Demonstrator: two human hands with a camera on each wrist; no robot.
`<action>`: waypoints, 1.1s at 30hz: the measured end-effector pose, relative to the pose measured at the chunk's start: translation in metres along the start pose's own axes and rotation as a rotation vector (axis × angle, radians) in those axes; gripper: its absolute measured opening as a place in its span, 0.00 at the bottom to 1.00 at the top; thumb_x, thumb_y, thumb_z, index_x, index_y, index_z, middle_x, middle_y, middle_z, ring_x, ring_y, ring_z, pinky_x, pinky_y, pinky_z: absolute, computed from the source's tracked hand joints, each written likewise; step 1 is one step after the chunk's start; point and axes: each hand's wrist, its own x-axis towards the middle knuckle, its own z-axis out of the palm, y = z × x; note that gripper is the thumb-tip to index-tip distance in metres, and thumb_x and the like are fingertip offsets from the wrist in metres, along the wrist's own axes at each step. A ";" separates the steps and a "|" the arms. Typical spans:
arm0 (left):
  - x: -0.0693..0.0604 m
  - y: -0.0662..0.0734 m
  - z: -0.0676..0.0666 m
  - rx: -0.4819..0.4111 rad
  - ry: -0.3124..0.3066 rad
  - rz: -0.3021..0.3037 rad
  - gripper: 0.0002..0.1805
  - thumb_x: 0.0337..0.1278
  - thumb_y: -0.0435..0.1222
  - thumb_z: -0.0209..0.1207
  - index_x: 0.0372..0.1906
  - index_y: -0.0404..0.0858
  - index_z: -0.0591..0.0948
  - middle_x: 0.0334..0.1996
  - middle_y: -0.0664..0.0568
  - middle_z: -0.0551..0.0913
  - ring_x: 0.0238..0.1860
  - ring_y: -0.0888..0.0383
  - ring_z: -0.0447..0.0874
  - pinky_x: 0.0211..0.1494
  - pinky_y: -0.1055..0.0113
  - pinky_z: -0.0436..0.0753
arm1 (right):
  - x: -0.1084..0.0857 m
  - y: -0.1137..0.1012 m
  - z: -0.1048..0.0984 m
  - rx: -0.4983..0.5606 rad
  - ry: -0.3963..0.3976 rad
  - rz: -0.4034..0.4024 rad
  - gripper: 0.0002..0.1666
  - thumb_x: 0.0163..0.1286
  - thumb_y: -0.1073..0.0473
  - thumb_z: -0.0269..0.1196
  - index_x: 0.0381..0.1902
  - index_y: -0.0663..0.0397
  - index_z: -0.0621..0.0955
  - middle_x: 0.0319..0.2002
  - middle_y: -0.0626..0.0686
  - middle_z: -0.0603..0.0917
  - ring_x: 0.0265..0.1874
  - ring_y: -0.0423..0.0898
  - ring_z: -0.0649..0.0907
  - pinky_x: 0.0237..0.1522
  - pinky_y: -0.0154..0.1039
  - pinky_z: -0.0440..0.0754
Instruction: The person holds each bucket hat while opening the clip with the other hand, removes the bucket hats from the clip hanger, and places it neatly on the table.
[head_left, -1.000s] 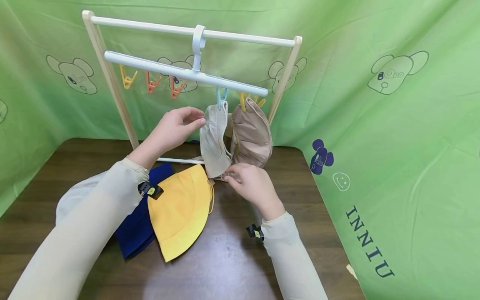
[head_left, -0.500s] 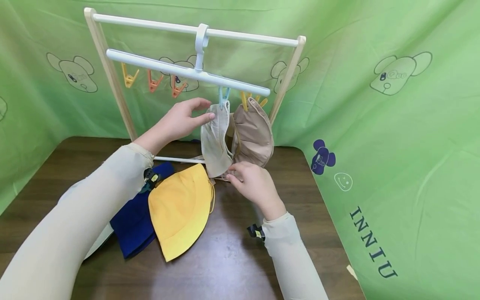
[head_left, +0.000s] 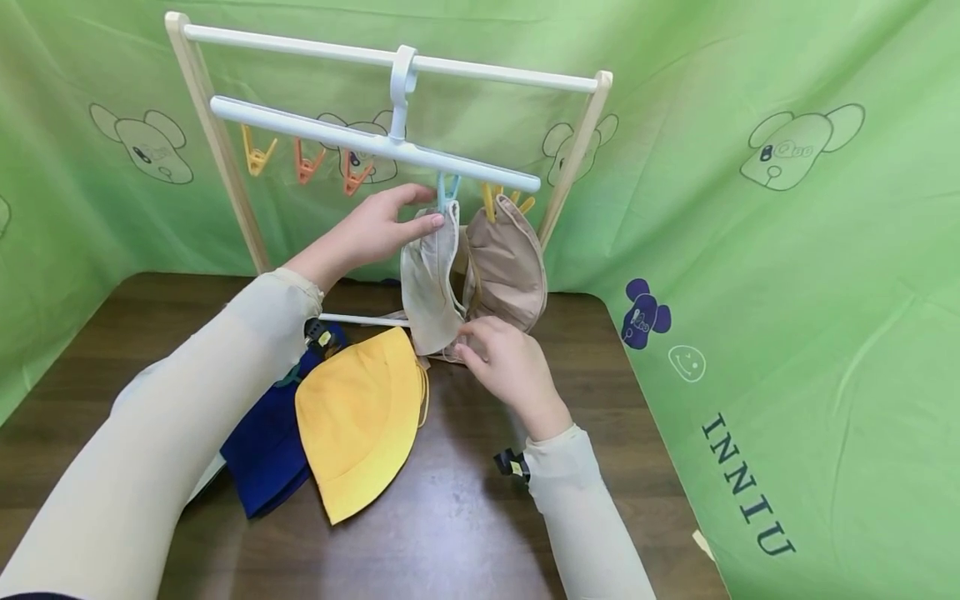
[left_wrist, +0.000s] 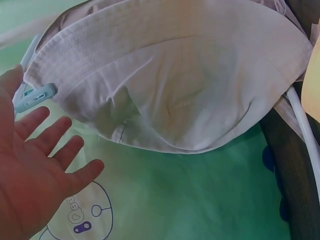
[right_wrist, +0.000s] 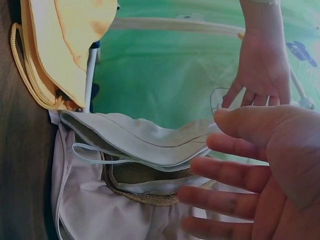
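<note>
A pale cloth hat (head_left: 427,287) hangs from a light blue clip (left_wrist: 39,98), beside a brown hat (head_left: 512,271) under yellow clips. My left hand (head_left: 375,227) is at the pale hat's upper left edge, thumb and forefinger apart on either side near the blue clip. In the left wrist view the fingers of that hand (left_wrist: 40,170) are spread, holding nothing. Low by the pale hat is my right hand (head_left: 513,371); the right wrist view shows its fingers (right_wrist: 225,172) loosely extended in front of the hat's brim, and whether they touch it I cannot tell.
The white hanger (head_left: 330,133) hangs on a wood-and-white rack (head_left: 300,43), with a yellow and two orange clips bare at its left. A yellow hat (head_left: 363,425) and a dark blue hat (head_left: 266,450) lie on the brown table (head_left: 420,550), partly beneath my left arm.
My left hand has moved right and up along the pale hat, closer to the blue clip. My right hand has stayed nearly in place by the hat's lower edge.
</note>
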 end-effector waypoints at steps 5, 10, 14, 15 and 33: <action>0.008 0.002 -0.003 -0.022 -0.017 -0.009 0.41 0.70 0.64 0.53 0.78 0.46 0.65 0.77 0.51 0.66 0.79 0.52 0.59 0.79 0.51 0.60 | 0.001 0.000 -0.001 0.009 0.013 0.021 0.18 0.71 0.48 0.68 0.54 0.46 0.86 0.53 0.47 0.87 0.47 0.47 0.88 0.44 0.49 0.86; 0.016 0.002 -0.005 -0.071 -0.036 -0.025 0.43 0.70 0.64 0.53 0.80 0.45 0.63 0.77 0.51 0.66 0.79 0.53 0.57 0.80 0.53 0.60 | 0.000 -0.001 0.001 0.020 0.007 0.026 0.18 0.71 0.48 0.67 0.56 0.46 0.85 0.53 0.47 0.87 0.47 0.46 0.87 0.45 0.49 0.86; 0.021 0.002 -0.005 -0.101 -0.041 -0.025 0.44 0.71 0.65 0.50 0.80 0.43 0.61 0.78 0.49 0.64 0.79 0.52 0.57 0.79 0.53 0.60 | 0.000 -0.002 0.002 0.023 0.006 0.024 0.18 0.71 0.48 0.67 0.56 0.46 0.85 0.53 0.47 0.87 0.48 0.46 0.87 0.45 0.48 0.86; 0.023 0.002 -0.005 -0.110 -0.041 -0.022 0.43 0.71 0.64 0.49 0.80 0.42 0.62 0.78 0.49 0.64 0.79 0.52 0.57 0.79 0.53 0.61 | 0.000 -0.002 0.002 0.023 0.006 0.024 0.18 0.71 0.48 0.68 0.56 0.46 0.85 0.53 0.47 0.87 0.48 0.46 0.87 0.45 0.48 0.86; 0.039 0.004 -0.009 -0.262 -0.045 -0.043 0.32 0.72 0.56 0.56 0.72 0.45 0.72 0.72 0.50 0.72 0.75 0.56 0.66 0.77 0.57 0.65 | 0.004 -0.001 0.004 0.026 -0.018 0.026 0.18 0.72 0.49 0.66 0.56 0.46 0.85 0.55 0.47 0.86 0.52 0.46 0.87 0.49 0.48 0.85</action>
